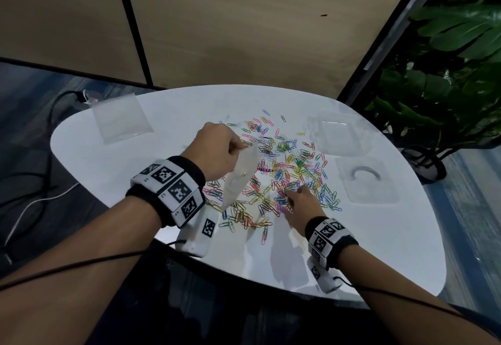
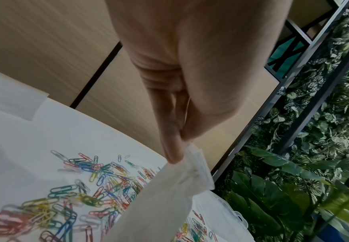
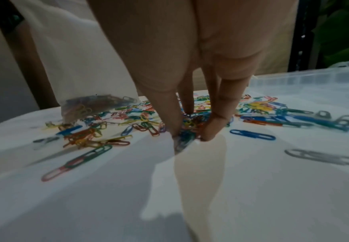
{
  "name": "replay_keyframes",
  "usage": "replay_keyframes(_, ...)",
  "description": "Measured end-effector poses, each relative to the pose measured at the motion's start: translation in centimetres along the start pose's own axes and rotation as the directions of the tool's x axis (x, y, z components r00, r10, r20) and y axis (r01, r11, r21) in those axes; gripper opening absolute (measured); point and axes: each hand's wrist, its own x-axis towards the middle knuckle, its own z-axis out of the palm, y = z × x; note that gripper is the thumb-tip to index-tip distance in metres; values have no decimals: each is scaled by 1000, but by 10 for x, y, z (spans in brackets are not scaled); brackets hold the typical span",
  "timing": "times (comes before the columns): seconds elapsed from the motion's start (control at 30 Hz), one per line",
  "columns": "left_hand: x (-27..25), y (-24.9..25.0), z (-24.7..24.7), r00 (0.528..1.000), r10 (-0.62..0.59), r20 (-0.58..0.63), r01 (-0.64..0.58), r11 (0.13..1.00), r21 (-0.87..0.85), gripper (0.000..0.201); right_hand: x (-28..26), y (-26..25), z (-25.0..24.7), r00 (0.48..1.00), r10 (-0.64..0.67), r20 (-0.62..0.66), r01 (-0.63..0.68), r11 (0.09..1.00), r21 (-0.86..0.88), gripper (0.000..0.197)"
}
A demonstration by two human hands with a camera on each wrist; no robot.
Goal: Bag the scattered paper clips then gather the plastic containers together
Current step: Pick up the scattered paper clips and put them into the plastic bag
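Observation:
Several coloured paper clips [image 1: 292, 165] lie scattered across the middle of the white table [image 1: 352, 249]. My left hand [image 1: 217, 152] pinches the top edge of a clear plastic bag [image 1: 241, 176] and holds it hanging above the clips; in the left wrist view finger and thumb [image 2: 175, 147] squeeze the bag's rim [image 2: 196, 162]. Some clips sit in the bag's bottom [image 3: 94, 103]. My right hand [image 1: 301, 201] is down on the pile, its fingertips [image 3: 175, 129] closing round a small bunch of clips [image 3: 190, 129]. Two clear plastic containers [image 1: 339, 133] [image 1: 366, 179] stand at the right.
A second clear bag [image 1: 122, 117] lies flat at the table's far left. Leafy plants [image 1: 447, 73] stand beyond the right edge, wooden wall panels behind. Cables run on the floor at left. The table's near edge is close to my wrists.

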Motion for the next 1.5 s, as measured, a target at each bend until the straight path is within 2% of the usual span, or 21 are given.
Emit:
replay_keyframes(0.13,0,-1,-2,1000,4,3,-4,1000,24,26,6,2,-2,997,-55,-58,54,998,-14,16)
replay_keyframes(0.23,0,1,-1,1000,0,20,-1,1000,15,27,8,9,-12,998,-13,-59,15,999,36,11)
replay_keyframes(0.33,1,3,0,1000,2,27,-2,1000,7,29,9,20,-29,989,134,-67,-113,960,256,4)
replay_keyframes(0.4,1,4,2,999,-3,32,2,1000,12,29,12,26,-41,976,215,-25,-184,883,432,4)
replay_keyframes(0.43,2,4,3,999,-5,34,5,1000,16,29,12,27,-48,971,240,22,-210,795,569,5)
replay_keyframes(0.47,2,5,5,999,-7,36,6,1000,22,28,12,25,-56,966,246,73,-222,657,721,6)
replay_keyframes(0.5,3,5,5,999,-7,38,6,1000,29,28,11,20,-63,967,227,115,-213,478,852,6)
replay_keyframes(0.57,4,6,8,999,-7,42,6,999,39,27,8,7,-79,978,134,160,-179,149,972,9)
replay_keyframes(0.6,4,8,10,999,-6,43,4,999,43,26,5,-1,-87,982,78,175,-179,47,983,13)
replay_keyframes(0.63,4,9,11,999,-3,46,1,999,47,27,2,-11,-95,983,14,182,-182,-20,983,17)
replay_keyframes(0.73,5,14,14,998,9,64,-12,999,50,26,-7,-38,-107,970,-162,179,-201,-126,971,22)
replay_keyframes(0.77,5,16,15,998,17,68,-20,999,50,26,-9,-46,-106,966,-194,172,-199,-132,971,22)
replay_keyframes(0.83,6,18,18,997,31,69,-34,998,48,25,-11,-62,-101,972,-184,144,-157,-55,986,17)
replay_keyframes(0.87,6,20,18,997,33,72,-37,998,50,25,-12,-67,-98,983,-144,114,-111,32,993,13)
replay_keyframes(0.97,5,22,21,995,49,86,-52,998,42,25,-7,-72,-90,998,-36,-46,57,410,910,11)
replay_keyframes(1.03,3,24,21,995,50,92,-53,998,30,26,-5,-72,-88,992,-27,-120,114,568,815,12)
replay_keyframes(1.17,1,25,19,998,31,49,-31,1000,1,25,-7,-78,-89,977,-84,-197,200,689,697,10)
replay_keyframes(1.27,0,26,17,998,46,46,-46,999,-10,24,-7,-82,-88,951,-210,-228,296,834,466,27)
replay_keyframes(1.37,2,24,18,998,43,42,-43,999,4,24,-10,-82,-93,938,-280,-203,343,835,430,32)
replay_keyframes(1.47,6,18,16,1000,1,1,-1,1000,-11,24,-9,-62,-101,950,-184,-253,307,705,639,22)
replay_keyframes(1.5,7,15,15,1000,-6,-9,6,1000,-14,24,-7,-50,-101,958,-148,-246,276,711,647,21)
